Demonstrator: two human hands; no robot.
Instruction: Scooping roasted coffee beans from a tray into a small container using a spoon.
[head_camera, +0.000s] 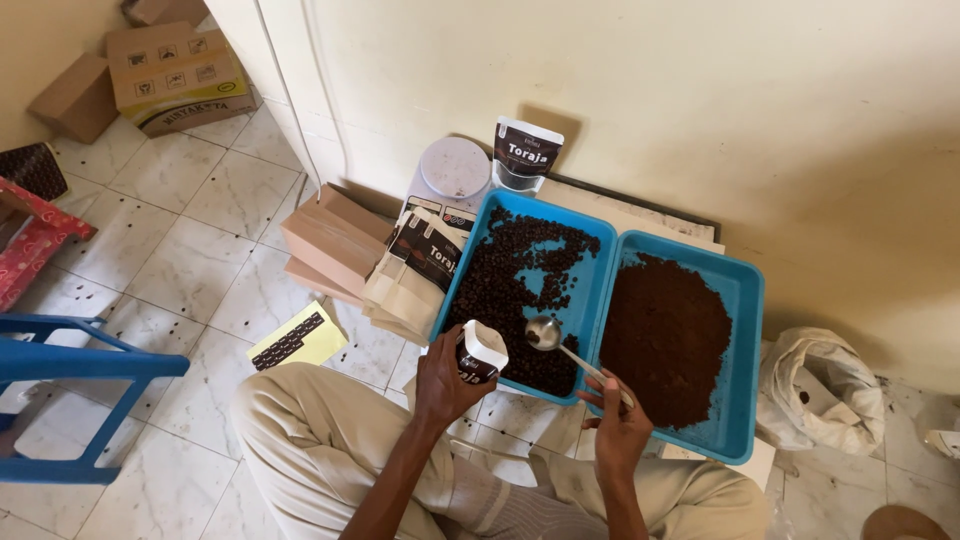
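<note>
My left hand (443, 382) grips a small open pouch (480, 352), white on top and dark below, at the near edge of a blue tray (455, 272) holding dark coffee beans (512, 285). My right hand (617, 425) holds the handle of a metal spoon (546, 333), whose bowl hovers over the beans just right of the pouch. A second blue tray (745, 300) to the right carries a heap of brown ground coffee (664, 338).
A stack of flat pouches (418, 270) and brown paper bags (330, 243) lies left of the trays. A round white scale (452, 170) and a standing pouch (525, 153) sit by the wall. A yellow sticker sheet (297, 340), blue stool (75, 385), cardboard boxes (170, 75) and crumpled sack (822, 388) surround me.
</note>
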